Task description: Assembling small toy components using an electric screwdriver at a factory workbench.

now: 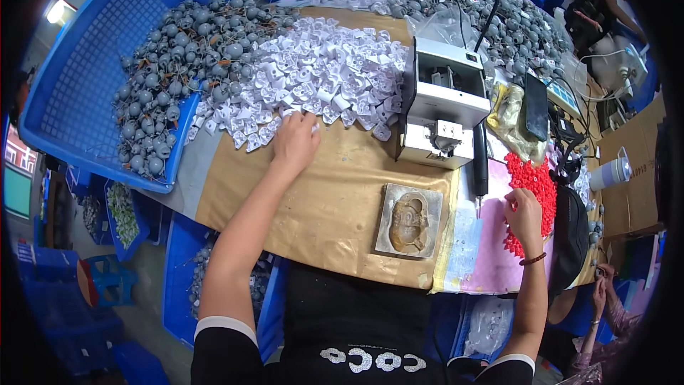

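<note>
My left hand [296,144] reaches to the near edge of a heap of small white plastic parts [335,64]. Its fingers are bent together over a white part there, and the fingertips are partly hidden among the pieces. On the right, my right hand [524,215] is at the left side of a pile of small red plastic parts [539,182]. Thumb and fingers pinch a small red part. Between my hands, a grey metal block with a hollowed, brownish mould shape [408,221] lies on the table, below a silver bench machine [445,103].
A tilted blue crate [78,110] spills grey ball-shaped parts with wires [157,85] at the left. A black pen-shaped tool [480,164] hangs beside the machine. A phone [536,107], cables and a black pouch [568,239] lie at right. Another person's hands [603,281] show at far right.
</note>
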Available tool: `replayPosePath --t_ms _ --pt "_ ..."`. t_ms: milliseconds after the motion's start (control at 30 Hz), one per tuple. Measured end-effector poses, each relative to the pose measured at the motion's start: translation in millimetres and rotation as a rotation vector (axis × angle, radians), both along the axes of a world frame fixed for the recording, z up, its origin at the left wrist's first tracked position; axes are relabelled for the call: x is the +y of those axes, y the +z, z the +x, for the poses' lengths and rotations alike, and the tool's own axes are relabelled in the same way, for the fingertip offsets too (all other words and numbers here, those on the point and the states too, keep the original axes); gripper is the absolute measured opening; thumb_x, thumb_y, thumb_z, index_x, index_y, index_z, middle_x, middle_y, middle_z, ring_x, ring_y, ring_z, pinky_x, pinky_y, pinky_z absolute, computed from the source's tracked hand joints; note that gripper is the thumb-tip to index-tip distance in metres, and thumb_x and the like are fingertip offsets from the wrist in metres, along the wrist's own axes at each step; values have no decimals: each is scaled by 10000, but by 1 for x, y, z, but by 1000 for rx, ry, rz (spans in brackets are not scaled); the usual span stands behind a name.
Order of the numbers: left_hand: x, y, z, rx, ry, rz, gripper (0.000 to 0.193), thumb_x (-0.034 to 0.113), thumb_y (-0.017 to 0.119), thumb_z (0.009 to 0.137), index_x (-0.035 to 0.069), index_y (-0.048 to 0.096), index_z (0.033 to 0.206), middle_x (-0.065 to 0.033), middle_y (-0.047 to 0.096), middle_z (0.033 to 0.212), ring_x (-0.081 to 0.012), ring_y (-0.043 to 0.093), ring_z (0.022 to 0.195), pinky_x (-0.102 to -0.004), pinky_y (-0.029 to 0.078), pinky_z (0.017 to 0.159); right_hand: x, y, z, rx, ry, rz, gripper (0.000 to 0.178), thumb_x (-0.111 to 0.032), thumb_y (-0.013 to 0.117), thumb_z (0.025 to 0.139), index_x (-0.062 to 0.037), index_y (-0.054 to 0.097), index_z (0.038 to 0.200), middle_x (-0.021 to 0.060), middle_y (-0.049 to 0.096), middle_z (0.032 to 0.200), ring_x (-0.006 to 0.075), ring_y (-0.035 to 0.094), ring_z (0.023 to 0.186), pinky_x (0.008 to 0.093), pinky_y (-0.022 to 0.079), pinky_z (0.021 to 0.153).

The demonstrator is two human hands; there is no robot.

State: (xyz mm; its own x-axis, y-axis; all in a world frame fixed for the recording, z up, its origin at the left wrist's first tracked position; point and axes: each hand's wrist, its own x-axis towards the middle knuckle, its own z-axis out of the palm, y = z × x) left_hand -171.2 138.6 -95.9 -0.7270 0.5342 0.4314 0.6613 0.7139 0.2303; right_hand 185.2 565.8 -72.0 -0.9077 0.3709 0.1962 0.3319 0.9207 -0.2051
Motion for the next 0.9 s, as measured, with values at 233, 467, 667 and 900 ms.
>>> replayPosePath --t_ms 233,467,667,900 --pt "48 62 141 -649 -722 295 134 69 727 867 67 687 995 -101 673 1002 -284 681 938 -392 563 829 -71 32 -31 256 240 -554 138 35 736 776 -31 672 878 82 668 866 243 645 791 347 517 702" --pt "77 37 163 -583 -678 113 329 113 800 809 92 684 1117 -113 611 1259 -358 510 1283 -435 456 1058 -146 34 -75 327 661 -501 221 36 783 731 -55 673 900 58 676 919 265 645 840 364 524 729" --pt "52 36 133 -592 -606 278 507 184 836 815 86 636 1269 -150 515 1416 -340 504 1322 -416 444 1091 -164 12 -83 245 776 -237 265 -43 786 717 -77 675 955 57 658 980 276 616 922 402 505 790" --pt "-39 48 -18 -615 -56 522 305 138 713 904 53 685 1196 -152 648 1231 -328 622 1169 -426 474 1032 -178 17 -74 225 705 -112 323 -70 792 737 -89 706 1048 81 649 1074 298 616 1029 415 494 813"
